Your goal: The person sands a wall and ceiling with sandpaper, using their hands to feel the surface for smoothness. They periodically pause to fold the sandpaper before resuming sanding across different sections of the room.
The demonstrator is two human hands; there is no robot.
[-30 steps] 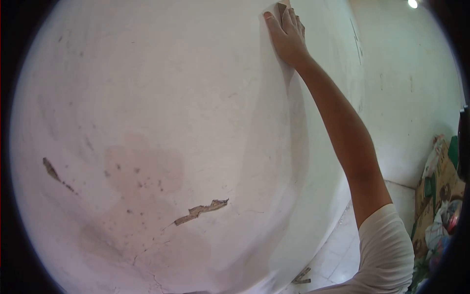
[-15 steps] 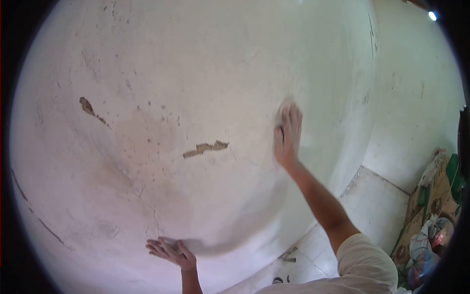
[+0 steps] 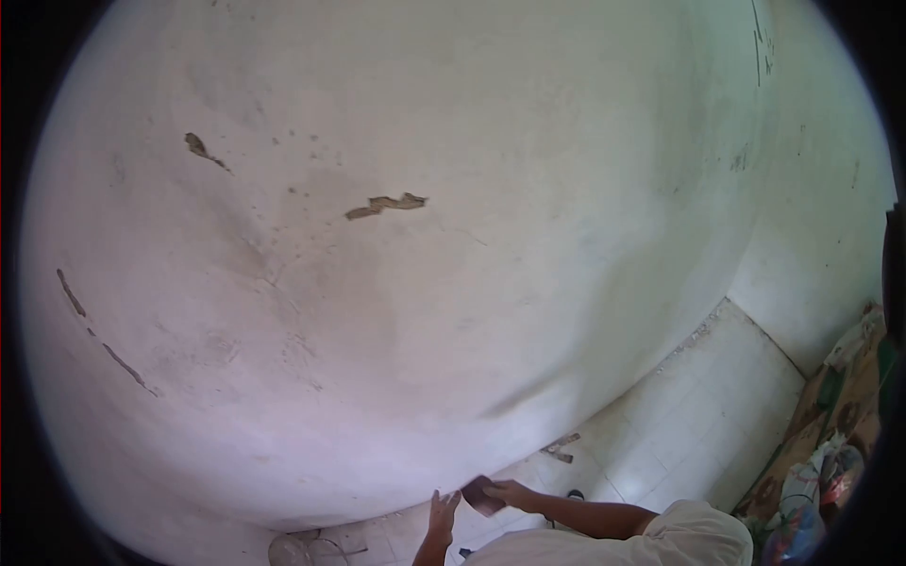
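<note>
Low in the view, my right hand [image 3: 512, 492] grips a dark reddish-brown piece of sandpaper [image 3: 482, 497] by its right side. My left hand [image 3: 443, 515] is just left of the sandpaper, its fingers apart and pointing up. Both hands are in front of my body, over the foot of the pale plastered wall [image 3: 528, 311]. A jagged chipped patch [image 3: 385, 205] with brown material showing breaks the wall's surface, and a smaller chip [image 3: 198, 146] lies to its left.
Long dark cracks [image 3: 123, 363] run down the wall's left side. Fragments [image 3: 561, 447] lie on the tiled floor [image 3: 698, 406] by the wall's foot. Cardboard boxes [image 3: 812, 436] and plastic bags [image 3: 802, 500] are piled at the right. Round objects [image 3: 288, 549] stand at the bottom left.
Both hands have come off the wall and down in front of my body, close together. The sandpaper now shows plainly in my right hand. The view has tilted downward.
</note>
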